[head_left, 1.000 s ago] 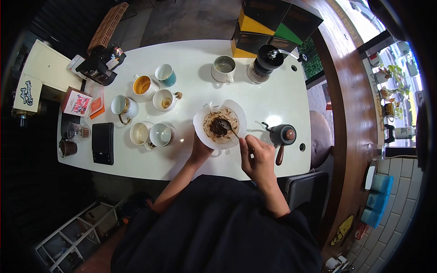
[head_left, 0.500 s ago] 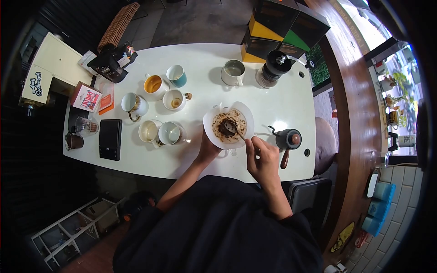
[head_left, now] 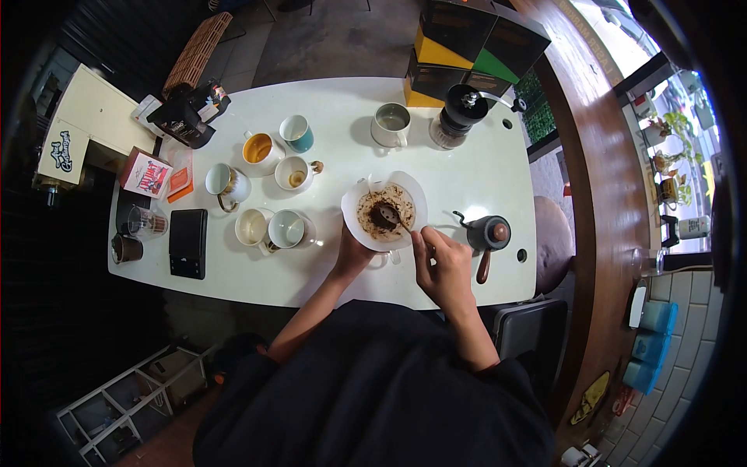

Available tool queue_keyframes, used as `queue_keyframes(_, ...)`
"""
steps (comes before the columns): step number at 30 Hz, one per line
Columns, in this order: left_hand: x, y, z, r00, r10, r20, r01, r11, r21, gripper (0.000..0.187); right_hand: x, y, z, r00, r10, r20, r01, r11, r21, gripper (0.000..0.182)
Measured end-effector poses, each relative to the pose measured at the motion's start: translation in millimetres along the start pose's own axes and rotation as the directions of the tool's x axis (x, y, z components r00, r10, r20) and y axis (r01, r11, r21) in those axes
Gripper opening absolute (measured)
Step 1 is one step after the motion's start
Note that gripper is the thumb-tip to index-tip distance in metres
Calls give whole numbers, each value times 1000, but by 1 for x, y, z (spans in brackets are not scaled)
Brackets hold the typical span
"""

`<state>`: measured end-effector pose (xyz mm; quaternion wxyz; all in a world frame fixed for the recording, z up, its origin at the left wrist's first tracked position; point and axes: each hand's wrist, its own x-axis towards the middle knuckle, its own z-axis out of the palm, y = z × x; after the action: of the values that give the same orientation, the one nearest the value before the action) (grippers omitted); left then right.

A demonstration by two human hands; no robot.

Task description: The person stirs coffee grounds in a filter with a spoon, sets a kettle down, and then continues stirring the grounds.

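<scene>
Forearms [head_left: 311,313] converging, the left hand [head_left: 355,253] grasps a paper filter's [head_left: 351,217] near side while the right hand [head_left: 445,268], fingers [head_left: 421,251] curled, pinches a spoon [head_left: 404,226].

Nr middle of table [head_left: 482,171], twd near edge, filter [head_left: 351,218] is held by L hand [head_left: 355,252], placed at its near-left side; grounds [head_left: 377,225] are contained in it. Spoon [head_left: 404,226] is gripped by R hand [head_left: 445,268], w/ its bowl set in grounds. Kettle [head_left: 486,233] is placed right of R hand. Far right: grinder [head_left: 461,117] is stood w/ boxes [head_left: 455,47] stacked behind; mug [head_left: 387,135] is set left of it. Left of filter, six cups [head_left: 289,175] are grouped. Further left, scale [head_left: 188,245] is laid twd near edge; btwn it & left edge, two tumblers [head_left: 148,226] are stood. Carton [head_left: 148,175] is placed beyond those, w/ bags [head_left: 183,117] set behind, nr far-left corner.
</scene>
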<state>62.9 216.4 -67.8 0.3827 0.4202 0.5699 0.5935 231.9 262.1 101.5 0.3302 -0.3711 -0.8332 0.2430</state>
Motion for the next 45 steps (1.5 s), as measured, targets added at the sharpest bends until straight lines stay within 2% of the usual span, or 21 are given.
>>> queue_keyframes(1,0,-2,0,998,-66,10,66,996,-53,96,1,-2,-3,1000,13,6,-13,1000,14,24)
queue_keyframes(4,0,-6,0,996,-90,21,92,989,-120,98,1,3,1,999,31,24,-32,999,43,23)
queue_keyframes(11,-2,-12,-3,997,-71,15,72,996,-50,98,1,12,-2,996,86,-26,-84,993,81,23)
queue_keyframes(13,-2,-11,-2,1000,-22,-1,22,999,-31,97,3,9,-7,995,92,-22,-90,993,75,22)
queue_keyframes(15,-2,-5,-1,999,-37,12,37,998,-47,95,6,8,-6,992,126,-3,-125,989,82,22)
queue_keyframes(17,0,-2,-2,999,-48,22,50,997,-61,93,5,9,3,994,107,-5,-107,993,51,20)
queue_keyframes(19,2,0,-3,993,116,23,-118,986,121,89,2,7,11,1000,-7,30,5,998,60,19)
queue_keyframes(20,1,1,-3,993,113,24,-115,986,120,89,0,1,9,997,-12,78,10,1000,24,20)
queue_keyframes(23,1,0,-2,995,98,17,-99,993,68,85,0,-10,-1,996,-33,81,33,999,3,22)
queue_keyframes(24,1,-4,-2,995,103,6,-103,992,73,84,0,-10,-2,998,-42,47,42,999,14,22)
queue_keyframes(32,-1,-2,-2,996,92,4,-92,995,31,79,2,4,5,997,-27,71,24,998,52,22)
queue_keyframes(34,-1,0,-2,994,113,8,-113,986,120,78,7,6,2,998,-14,59,12,1000,24,22)
queue_keyframes(36,-3,-8,-2,995,99,-15,-97,991,97,78,9,4,-9,1000,3,-23,-4,999,-36,23)
queue_keyframes(38,-5,-9,-1,996,83,-31,-81,994,73,77,10,4,-16,999,36,-20,-37,999,-17,25)
queue_keyframes(40,-4,-7,-2,996,85,0,-85,988,130,77,11,4,-18,999,36,-18,-37,999,-35,25)
queue_keyframes(43,-2,-2,-2,997,81,14,-82,995,55,76,8,7,-13,1000,11,17,-10,999,-51,25)
queue_keyframes(45,-2,-7,-2,995,97,5,-97,993,70,76,6,10,-2,999,-28,16,29,998,-51,24)
